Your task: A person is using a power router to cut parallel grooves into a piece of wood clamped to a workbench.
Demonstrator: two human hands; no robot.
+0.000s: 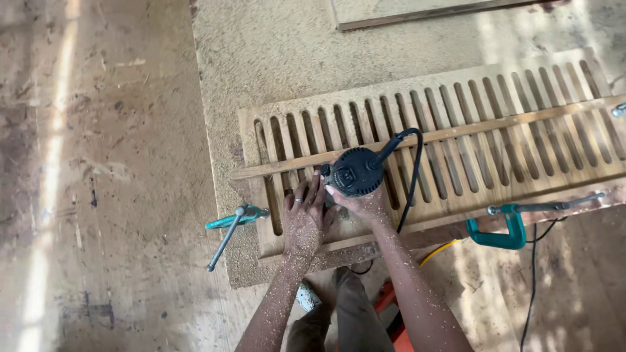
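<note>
Sawdust blankets the bench [274,58] and the floor [98,195] beside it; both hands, left [304,218] and right [360,201], wrap the black router [355,171] standing on the clamped slotted panel [495,137]; teal clamps [505,228] grip its near edge.

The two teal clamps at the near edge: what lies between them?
In the head view, between the left clamp and right clamp, both hands, left and right, grip the black router on the slotted wooden panel.

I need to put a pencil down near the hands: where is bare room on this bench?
Free: the sawdust-covered benchtop beyond the slotted wooden panel, short of the plank. Crowded: around the black router, both hands and the teal clamps.
</note>
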